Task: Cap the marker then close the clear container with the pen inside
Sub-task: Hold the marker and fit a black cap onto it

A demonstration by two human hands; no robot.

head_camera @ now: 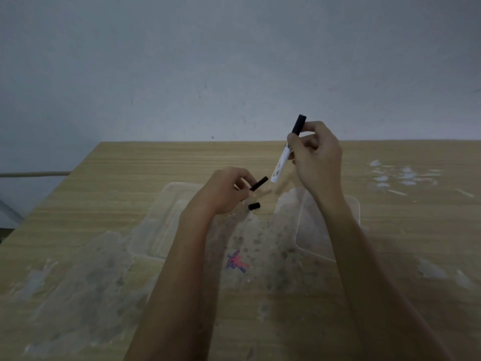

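Right hand [316, 157] pinches a white marker [282, 158] held tilted above the table [156, 165], left hand [226, 191] pinches a black cap [259, 183] just below it, clear container [329, 230] at right, lid [158, 225] at left, small black piece [254, 206] between

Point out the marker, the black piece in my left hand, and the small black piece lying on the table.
marker [280, 162]: head view, white barrel.
black piece [259, 183]: head view, its middle.
small black piece [254, 206]: head view, its middle.

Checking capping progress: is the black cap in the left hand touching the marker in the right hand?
Apart. The head view shows bare table between the black cap in the left hand and the marker in the right hand.
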